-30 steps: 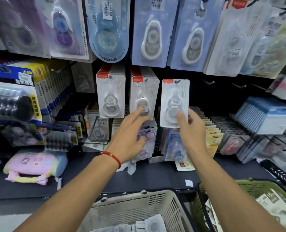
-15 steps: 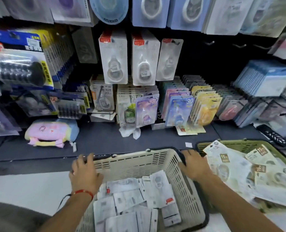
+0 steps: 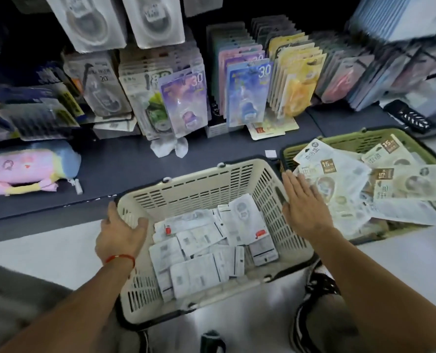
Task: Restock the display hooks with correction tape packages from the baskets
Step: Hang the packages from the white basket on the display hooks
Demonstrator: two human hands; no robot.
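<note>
- Printing that can be read: a large "30" on the purple card point(image 3: 185, 104) and again on the blue card point(image 3: 247, 91) standing at the back of the dark shelf point(image 3: 110, 169); "20" on a grey-white pack point(image 3: 102, 85) to their left; "15" on brown squares on the pale flat packs point(image 3: 339, 174) heaped in the green basket point(image 3: 352, 138). Other characters are too blurred to make out.
- Correction tape packages point(image 3: 212, 245) lie loose in the bottom of the cream basket point(image 3: 201, 184), most of them back side up with barcodes showing, a couple with a red tab at one end. More of the same sort hang above, at the top edge of the view point(image 3: 89, 24).
- Left hand point(image 3: 120, 238), a red cord at its wrist, grips the cream basket's left rim near the far corner: thumb curled inside the wall, fingers wrapped outside.
- Right hand point(image 3: 303, 207) is flat, fingers straight and close together, just beside the cream basket's right rim and over the near edge of the green basket's heap; whether it touches either I cannot tell.
- A pink and blue plush pouch point(image 3: 31, 166) sits at the shelf's left end.
</note>
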